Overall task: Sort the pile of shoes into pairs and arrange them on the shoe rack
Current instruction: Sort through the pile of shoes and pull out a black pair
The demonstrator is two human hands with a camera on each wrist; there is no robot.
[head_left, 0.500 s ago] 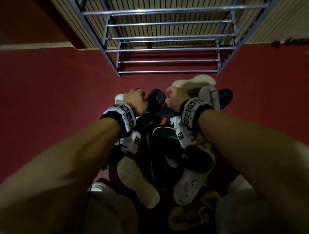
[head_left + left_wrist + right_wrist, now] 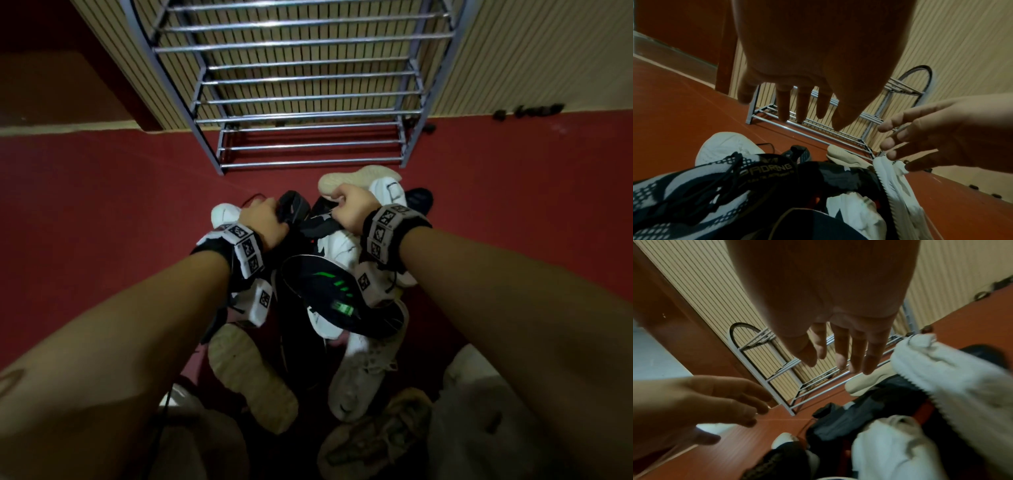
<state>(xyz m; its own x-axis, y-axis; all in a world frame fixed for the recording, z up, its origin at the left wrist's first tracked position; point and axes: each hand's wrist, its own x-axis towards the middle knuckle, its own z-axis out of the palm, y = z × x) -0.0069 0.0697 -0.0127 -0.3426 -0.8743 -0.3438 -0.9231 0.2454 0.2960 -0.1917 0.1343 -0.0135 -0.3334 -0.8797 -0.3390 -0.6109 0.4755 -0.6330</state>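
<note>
Shoes (image 2: 318, 294) (piled) lie beneath both loose, empty hands (image 2: 263, 222).

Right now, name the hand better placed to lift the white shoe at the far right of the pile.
Right. The right hand hangs open with its fingertips almost at the white shoe, while the left hand is over the dark shoes on the other side of the pile.

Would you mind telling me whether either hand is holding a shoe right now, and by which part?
Neither: the left hand and right hand hover open-fingered over the shoe pile, with no grip.
</note>
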